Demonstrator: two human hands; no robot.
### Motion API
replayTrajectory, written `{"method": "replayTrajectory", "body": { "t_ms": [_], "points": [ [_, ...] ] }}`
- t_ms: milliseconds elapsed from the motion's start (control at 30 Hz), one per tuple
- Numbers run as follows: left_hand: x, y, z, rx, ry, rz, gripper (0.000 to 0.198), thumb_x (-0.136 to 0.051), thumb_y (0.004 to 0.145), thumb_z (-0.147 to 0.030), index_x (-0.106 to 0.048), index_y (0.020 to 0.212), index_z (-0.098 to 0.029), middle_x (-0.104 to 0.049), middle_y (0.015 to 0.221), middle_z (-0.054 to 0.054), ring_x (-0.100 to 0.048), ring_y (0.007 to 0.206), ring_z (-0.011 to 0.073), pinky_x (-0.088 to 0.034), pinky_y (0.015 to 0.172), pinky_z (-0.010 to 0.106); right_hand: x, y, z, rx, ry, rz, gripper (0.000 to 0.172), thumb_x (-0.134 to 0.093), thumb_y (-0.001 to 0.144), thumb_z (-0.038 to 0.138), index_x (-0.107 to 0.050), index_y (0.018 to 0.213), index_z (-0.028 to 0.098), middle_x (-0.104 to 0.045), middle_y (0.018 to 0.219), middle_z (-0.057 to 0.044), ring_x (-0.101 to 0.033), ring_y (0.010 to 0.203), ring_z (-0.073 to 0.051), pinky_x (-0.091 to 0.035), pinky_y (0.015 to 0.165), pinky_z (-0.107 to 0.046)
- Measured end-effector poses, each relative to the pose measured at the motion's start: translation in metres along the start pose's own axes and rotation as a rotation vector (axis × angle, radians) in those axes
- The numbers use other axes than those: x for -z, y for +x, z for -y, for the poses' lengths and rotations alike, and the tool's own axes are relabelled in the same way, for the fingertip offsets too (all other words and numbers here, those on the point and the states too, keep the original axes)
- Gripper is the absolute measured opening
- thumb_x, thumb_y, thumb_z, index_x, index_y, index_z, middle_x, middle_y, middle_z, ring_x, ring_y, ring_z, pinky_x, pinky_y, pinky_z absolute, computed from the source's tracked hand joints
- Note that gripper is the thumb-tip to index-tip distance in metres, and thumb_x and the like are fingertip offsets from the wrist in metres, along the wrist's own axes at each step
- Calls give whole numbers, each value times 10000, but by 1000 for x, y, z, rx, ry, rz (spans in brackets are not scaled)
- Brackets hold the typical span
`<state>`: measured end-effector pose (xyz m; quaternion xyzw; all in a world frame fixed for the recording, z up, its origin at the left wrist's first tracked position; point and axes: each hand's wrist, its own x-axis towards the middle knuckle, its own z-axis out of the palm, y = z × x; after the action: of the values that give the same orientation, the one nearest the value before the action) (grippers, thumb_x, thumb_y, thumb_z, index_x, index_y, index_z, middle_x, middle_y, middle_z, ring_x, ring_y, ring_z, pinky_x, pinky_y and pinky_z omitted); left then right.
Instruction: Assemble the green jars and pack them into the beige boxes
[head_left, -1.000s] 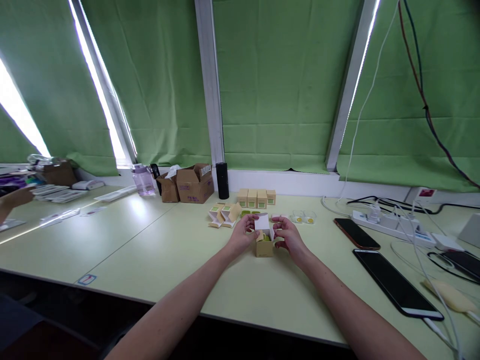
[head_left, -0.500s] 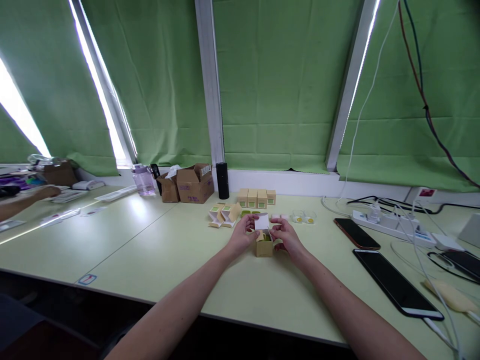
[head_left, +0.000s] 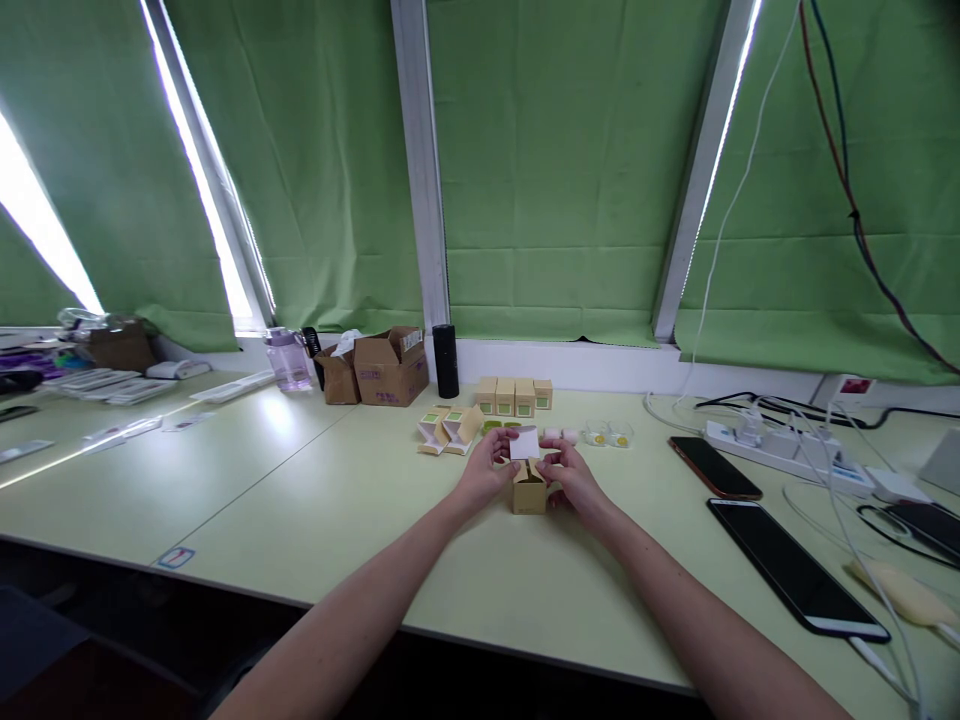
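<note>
A small tan cardboard box [head_left: 529, 497] stands upright on the table in front of me, its white-lined lid raised at the back. My left hand [head_left: 487, 468] closes on the box's left side, fingers near the lid and the left flap. On the other side, my right hand [head_left: 568, 472] grips the right edge, and its thumb and fingers press the right flap inward. Both side flaps lean over the opening, so the contents are mostly hidden. Just behind are two open tan boxes [head_left: 450, 430], green pieces [head_left: 490, 425], white round pieces [head_left: 561, 436] and clear cups with yellow spots [head_left: 607, 434].
Several closed tan boxes [head_left: 514, 396] stand in a row near the wall. A black bottle [head_left: 445, 362], a brown carton [head_left: 391, 367] and a pink jug [head_left: 288, 360] are to their left. Phones [head_left: 795, 565], a power strip [head_left: 780, 455] and cables lie at right.
The right flap of the box has been folded inward beside the left one, covering the green thing seen inside before. Another person's arm at the far left has gone out of view.
</note>
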<state>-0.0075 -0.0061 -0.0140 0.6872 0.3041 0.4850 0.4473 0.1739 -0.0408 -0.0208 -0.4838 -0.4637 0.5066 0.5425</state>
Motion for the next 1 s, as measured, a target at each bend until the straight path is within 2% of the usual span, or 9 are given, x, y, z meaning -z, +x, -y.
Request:
{"method": "replayTrajectory", "body": {
  "t_ms": [500, 1000],
  "points": [
    [-2, -2, 0, -55, 45, -1, 428, -720, 749, -207, -555, 1143, -188, -643, 1110, 88, -613, 987, 210, -449, 853, 322, -1, 3, -3, -3, -37, 3, 574, -777, 569, 415, -576, 1084, 262, -529, 829, 47, -521, 587, -126, -338, 409, -212],
    [-3, -3, 2, -59, 60, -20, 449, -713, 769, -184, -408, 1095, -234, -627, 902, 7, -595, 897, 186, -432, 835, 321, -1, 3, -3, 34, -73, 17, 547, -764, 587, 431, -584, 1072, 255, -515, 840, 40, -524, 596, -130, -345, 387, -218]
  ]
}}
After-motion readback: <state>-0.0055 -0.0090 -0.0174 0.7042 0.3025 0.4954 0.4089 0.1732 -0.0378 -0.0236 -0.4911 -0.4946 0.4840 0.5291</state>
